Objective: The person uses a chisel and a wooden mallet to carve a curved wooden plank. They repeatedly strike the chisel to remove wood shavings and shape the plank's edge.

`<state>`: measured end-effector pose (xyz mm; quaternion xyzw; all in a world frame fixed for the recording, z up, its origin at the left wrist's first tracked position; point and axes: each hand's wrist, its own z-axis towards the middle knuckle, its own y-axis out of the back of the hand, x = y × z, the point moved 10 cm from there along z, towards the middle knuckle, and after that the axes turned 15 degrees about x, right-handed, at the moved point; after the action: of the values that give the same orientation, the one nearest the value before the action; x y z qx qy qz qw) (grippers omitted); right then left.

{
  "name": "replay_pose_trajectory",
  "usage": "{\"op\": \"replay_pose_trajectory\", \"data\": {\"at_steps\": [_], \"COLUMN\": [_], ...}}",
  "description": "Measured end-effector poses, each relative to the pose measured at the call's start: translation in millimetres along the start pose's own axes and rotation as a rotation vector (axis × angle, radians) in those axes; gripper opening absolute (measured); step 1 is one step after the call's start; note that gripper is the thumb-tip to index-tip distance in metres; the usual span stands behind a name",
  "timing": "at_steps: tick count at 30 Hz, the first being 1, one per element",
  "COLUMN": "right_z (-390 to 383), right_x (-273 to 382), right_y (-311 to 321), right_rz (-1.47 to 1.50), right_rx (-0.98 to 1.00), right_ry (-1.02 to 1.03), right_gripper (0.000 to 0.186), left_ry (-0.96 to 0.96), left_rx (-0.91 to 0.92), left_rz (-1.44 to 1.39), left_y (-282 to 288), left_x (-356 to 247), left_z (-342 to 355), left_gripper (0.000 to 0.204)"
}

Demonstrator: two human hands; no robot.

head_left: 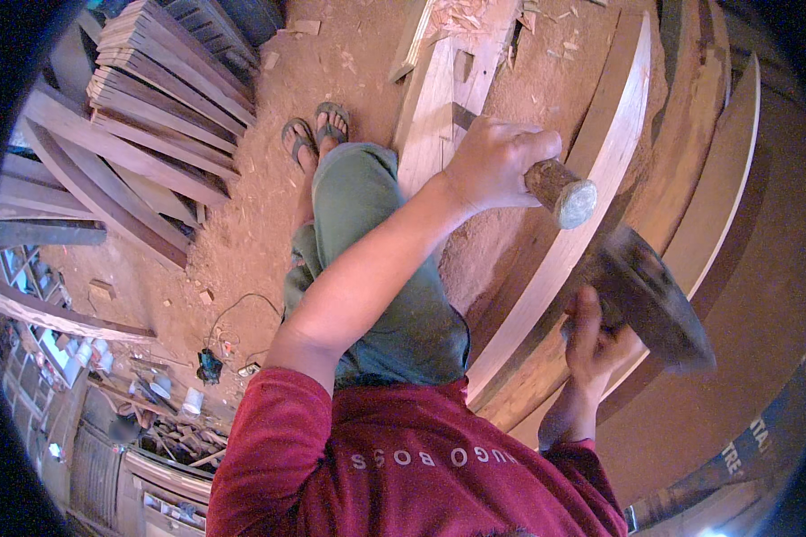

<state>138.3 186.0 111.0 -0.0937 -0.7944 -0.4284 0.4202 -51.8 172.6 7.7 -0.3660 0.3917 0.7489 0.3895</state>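
My left hand (497, 166) is closed round the wooden handle of a chisel (551, 183), whose worn, pale butt end points toward my right. The dark blade reaches to a pale timber (425, 148) with a rectangular mortise cut in it, beside my leg. Where exactly the cutting edge meets the wood is hard to tell. My right hand (600, 345) grips a mallet with a dark, heavy head (654, 300), smeared by motion. Its handle is mostly hidden by the fingers and the head. The mallet head is apart from the chisel's butt, to the right and nearer me.
Long curved boards (595, 179) lie along my right side. A stack of curved wooden pieces (166, 98) stands at the far left. Wood chips (466, 13) cover the timber's far end. A black cable (242, 300) lies on the dusty floor, with clutter (175, 403) at the near left.
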Motion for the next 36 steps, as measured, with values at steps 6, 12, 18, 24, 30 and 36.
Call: {"op": "replay_pose_trajectory", "data": {"at_steps": [6, 12, 18, 24, 30, 36], "right_z": [6, -2, 12, -1, -13, -10], "right_x": [23, 18, 10, -3, -16, -33], "right_y": [-22, 0, -31, 10, 10, -8], "right_rz": [-0.23, 0.211, -0.41, 0.046, 0.218, 0.313], "right_rx": [0.217, 0.071, 0.292, -0.064, -0.224, -0.186], "right_ry": [0.242, 0.199, 0.08, 0.042, 0.018, -0.053], "right_gripper": [0.026, 0.017, 0.025, 0.015, 0.017, 0.016], "left_ry": [-0.024, -0.018, -0.005, 0.063, -0.04, -0.037], "left_rx": [-0.015, 0.001, 0.032, -0.18, -0.079, -0.055], "left_rz": [0.0, -0.05, -0.001, 0.031, 0.086, 0.051], "left_y": [5, 5, 1, 35, 26, 10], "left_x": [-6, -4, 2, 4, -16, -6], "left_z": [-2, -2, -3, 20, 41, 21], "left_gripper": [0.029, 0.028, 0.029, 0.033, 0.041, 0.042]}}
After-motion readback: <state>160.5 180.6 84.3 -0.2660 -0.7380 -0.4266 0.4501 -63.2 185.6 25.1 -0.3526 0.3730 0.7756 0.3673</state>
